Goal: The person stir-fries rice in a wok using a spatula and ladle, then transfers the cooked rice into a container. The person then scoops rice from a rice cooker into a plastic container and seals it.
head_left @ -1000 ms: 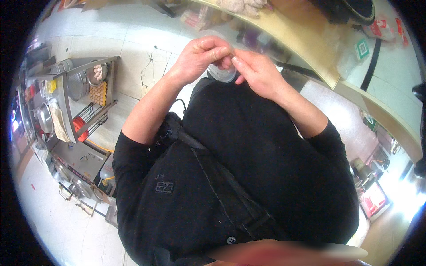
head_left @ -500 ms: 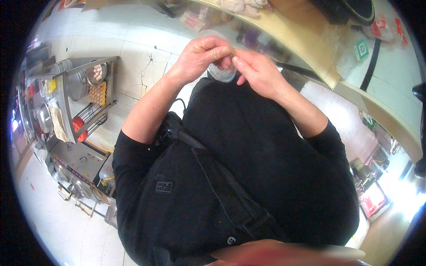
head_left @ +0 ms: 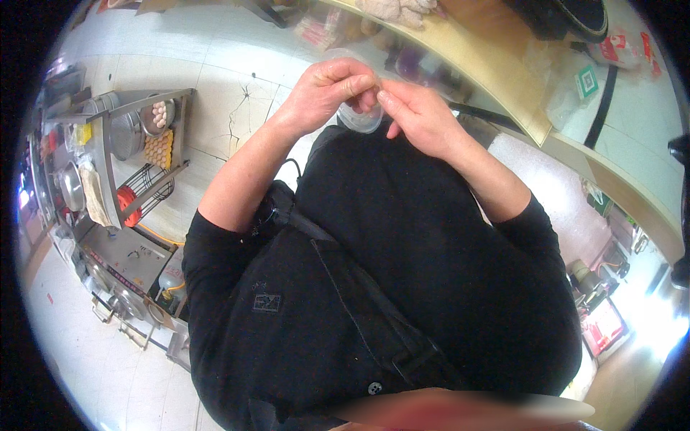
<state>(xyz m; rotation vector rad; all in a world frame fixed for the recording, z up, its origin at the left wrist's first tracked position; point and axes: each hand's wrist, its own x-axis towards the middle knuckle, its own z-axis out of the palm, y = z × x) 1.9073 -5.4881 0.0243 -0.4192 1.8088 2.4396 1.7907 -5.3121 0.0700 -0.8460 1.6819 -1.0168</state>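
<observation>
My left hand (head_left: 330,90) and my right hand (head_left: 417,116) meet fingertip to fingertip in front of my black apron (head_left: 388,194). Both are closed in a pinch, thumbs pressed against the fingers. Whatever lies between the fingertips is too small or too hidden to name. Just below and behind them is a clear plastic tub (head_left: 365,121), partly covered by my hands. Its contents cannot be made out.
At the far right runs a pale yellow tabletop (head_left: 496,68) with a light-coloured glove (head_left: 399,10) on it. On the left a metal rack (head_left: 108,165) holds pans, a bowl of eggs (head_left: 159,115) and an egg tray (head_left: 159,149). Cracked floor tiles (head_left: 241,122) lie between.
My right hand's fingers have shifted very slightly. Both hands otherwise stay together in the same pinch above the tub.
</observation>
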